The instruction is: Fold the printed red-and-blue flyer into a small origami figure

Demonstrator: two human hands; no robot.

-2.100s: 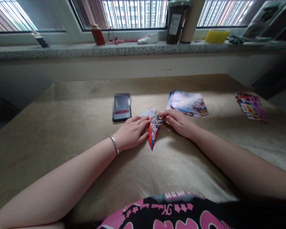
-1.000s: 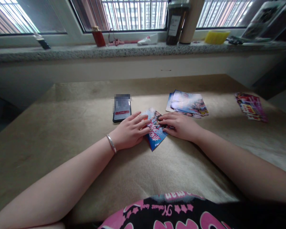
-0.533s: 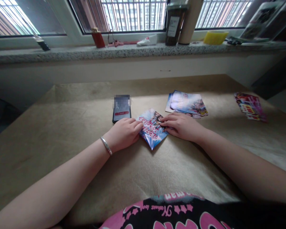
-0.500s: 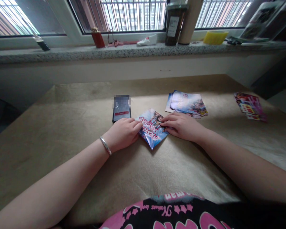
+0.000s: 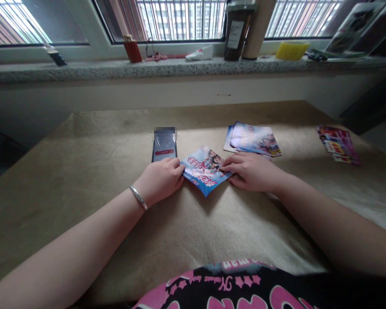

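A folded, printed sheet of paper (image 5: 206, 171), blue with red-and-white lettering and a pictured figure, lies between my hands with one corner pointing toward me. My left hand (image 5: 162, 177) pinches its left corner between thumb and fingers. On the opposite side, my right hand (image 5: 249, 171) grips the right corner, fingertips resting on the printed face. Just beyond my left hand lies a phone (image 5: 164, 146) with a lit screen. Behind my right hand is a pile of similar printed sheets (image 5: 254, 137).
Pink-and-red printed cards (image 5: 339, 145) lie at the table's right side. A brown cover (image 5: 116, 141) spreads over the table. Along the granite windowsill (image 5: 99, 73) stand a red lighter-like object (image 5: 132, 49), a dark jar (image 5: 236, 34) and a yellow roll (image 5: 292, 50).
My hands have moved slightly apart, each keeping its corner. The sheet looks wider now, and the folded flap at its near corner has opened out flatter.
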